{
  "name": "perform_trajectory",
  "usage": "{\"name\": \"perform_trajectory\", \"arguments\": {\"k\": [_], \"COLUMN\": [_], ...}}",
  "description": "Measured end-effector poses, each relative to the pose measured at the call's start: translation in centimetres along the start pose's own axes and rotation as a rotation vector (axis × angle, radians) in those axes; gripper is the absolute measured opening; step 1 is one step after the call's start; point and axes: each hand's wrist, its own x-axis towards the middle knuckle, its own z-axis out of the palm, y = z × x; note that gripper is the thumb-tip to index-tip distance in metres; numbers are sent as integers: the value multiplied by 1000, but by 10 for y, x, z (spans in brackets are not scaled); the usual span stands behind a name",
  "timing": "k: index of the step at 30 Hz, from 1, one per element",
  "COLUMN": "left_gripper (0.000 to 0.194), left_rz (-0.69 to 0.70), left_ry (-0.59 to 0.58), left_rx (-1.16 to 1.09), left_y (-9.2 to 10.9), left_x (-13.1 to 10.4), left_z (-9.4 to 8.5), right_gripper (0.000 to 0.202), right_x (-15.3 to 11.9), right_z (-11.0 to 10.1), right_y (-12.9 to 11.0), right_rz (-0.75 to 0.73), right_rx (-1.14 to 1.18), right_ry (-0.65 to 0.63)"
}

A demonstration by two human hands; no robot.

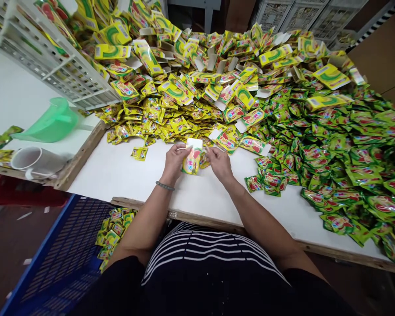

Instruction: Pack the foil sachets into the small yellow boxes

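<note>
Hands [175, 163] [220, 164] hold carton [192, 160], small yellow packet [204, 161]

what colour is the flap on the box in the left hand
White flap, best seen in the head view.

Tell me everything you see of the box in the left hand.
The small box looks like thin printed card: yellow, with red artwork and lettering, and a white flap at its far end. The left hand grips its left side, above the white tabletop. A yellow packet shows at its right edge, near the right hand; contact there is unclear.
</note>
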Motion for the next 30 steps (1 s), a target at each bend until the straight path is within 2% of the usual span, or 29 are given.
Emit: {"name": "perform_trajectory", "arguments": {"k": [2, 4, 6, 8, 10, 15, 17, 21, 26, 30], "left_gripper": [54, 54, 55, 56, 55, 44, 44, 45, 43, 44], "left_rz": [58, 48, -14, -75, -118, -170, -158, -105, -116, -248], "left_ry": [69, 74, 20, -49, -124, -294, -330, -310, -398, -461], "left_rx": [-36, -55, -44, -5, 70, 342, 366, 330, 344, 366], "left_y": [2, 1, -1, -5, -11, -23, -27, -28, -23, -23], "left_x": [4, 7, 6, 3, -2, -12, -14, -15, -20, -22], "left_z": [-4, -5, -5, -4, -2, 6, 10, 13, 15, 19], "right_gripper": [38, 34, 30, 29, 33, 45, 45, 44, 43, 39], "right_x": [3, 1, -3, -8, -11, -15, -19, -28, -32, -39], "right_z": [2, 2, -1, -9, -22, -56, -61, -62, -59, -63], "right_y": [5, 11, 18, 24, 31, 34, 31, 27, 29, 31], "right_rz": [-44, -48, -13, 41, 76, 51, 34, 58, 86, 38], "right_rx": [-292, -495, -557, -496, -322, 237, 303, 286, 294, 145], "right_ry": [91, 63, 3, 6, 67, 333, 286, 76, 10, -17]}}
